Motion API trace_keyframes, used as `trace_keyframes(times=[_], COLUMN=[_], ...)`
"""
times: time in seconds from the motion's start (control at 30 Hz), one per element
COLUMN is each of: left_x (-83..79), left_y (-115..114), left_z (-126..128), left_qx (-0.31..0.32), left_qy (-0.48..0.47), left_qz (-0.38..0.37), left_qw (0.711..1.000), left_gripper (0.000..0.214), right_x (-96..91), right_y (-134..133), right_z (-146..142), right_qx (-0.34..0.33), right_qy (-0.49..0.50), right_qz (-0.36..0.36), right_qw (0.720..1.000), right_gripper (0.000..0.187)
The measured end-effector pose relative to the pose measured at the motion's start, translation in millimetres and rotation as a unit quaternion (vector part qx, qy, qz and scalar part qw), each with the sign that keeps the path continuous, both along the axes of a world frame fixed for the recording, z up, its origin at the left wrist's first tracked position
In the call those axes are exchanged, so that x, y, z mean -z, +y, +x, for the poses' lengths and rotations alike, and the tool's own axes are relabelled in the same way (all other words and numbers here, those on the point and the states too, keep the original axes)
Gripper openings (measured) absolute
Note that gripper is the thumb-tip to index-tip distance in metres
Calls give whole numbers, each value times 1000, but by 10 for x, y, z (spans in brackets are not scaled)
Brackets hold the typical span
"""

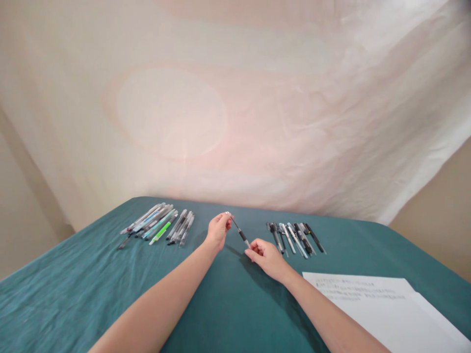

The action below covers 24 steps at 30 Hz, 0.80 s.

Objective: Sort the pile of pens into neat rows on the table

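Behind everything hangs a wrinkled pale sheet (235, 98) that fills the upper part of the view, with beige wall showing at both lower corners. Below it lies the tabletop (73, 294), covered by a teal cloth that is slightly creased on the left side. White paper (382, 314) rests on the cloth at the lower right, one sheet overlapping another, with a few lines of small writing near its far edge; the writing is too small to read. On the far left of the cloth sits a row of pens (158, 225) laid side by side, some clear, some bluish, one bright green. Well apart from it, on the far right, lies a second row of pens (296, 238), mostly black and white, just beyond the paper. Two bare forearms reach in from the bottom edge toward the gap between the rows. The left hand (218, 230) is raised with its fingers curled, pinching the upper end of a slim dark pen (241, 234) between fingertips and thumb. The right hand (268, 257) sits lower and nearer, fingers bent inward, pinching the lower tip of the same pen. That pen slants down from left to right, held above the cloth between the two hands.
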State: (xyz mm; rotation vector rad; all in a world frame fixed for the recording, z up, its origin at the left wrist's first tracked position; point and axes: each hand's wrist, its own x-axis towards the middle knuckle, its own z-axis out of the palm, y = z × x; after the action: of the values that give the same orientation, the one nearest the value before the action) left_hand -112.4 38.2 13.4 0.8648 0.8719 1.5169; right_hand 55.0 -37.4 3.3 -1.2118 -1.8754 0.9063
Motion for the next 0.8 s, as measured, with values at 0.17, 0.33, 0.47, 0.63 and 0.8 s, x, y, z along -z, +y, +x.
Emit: trace_keyframes(times=[0.17, 0.33, 0.47, 0.63, 0.8], left_x=[-246, -336, -207, -26, 71], left_y=[197, 257, 185, 42, -60], left_z=[-360, -558, -392, -64, 59], left_qx=[-96, -150, -90, 9, 70], left_qy=[-39, -68, -51, -6, 36], left_qz=[36, 45, 10, -28, -40], left_qw=[994, 985, 995, 1000, 996], left_gripper=[26, 26, 27, 27, 24], right_x=[-16, 17, 37, -29, -141], right_y=[-21, 7, 62, 204, 376], right_z=[18, 23, 82, 239, 285], right_qx=[-9, 6, 81, 175, 213], right_qy=[-53, -83, -124, -261, -367], right_qz=[41, 52, 78, 85, 63], right_qw=[998, 995, 986, 945, 903], right_gripper=[21, 20, 27, 29, 30])
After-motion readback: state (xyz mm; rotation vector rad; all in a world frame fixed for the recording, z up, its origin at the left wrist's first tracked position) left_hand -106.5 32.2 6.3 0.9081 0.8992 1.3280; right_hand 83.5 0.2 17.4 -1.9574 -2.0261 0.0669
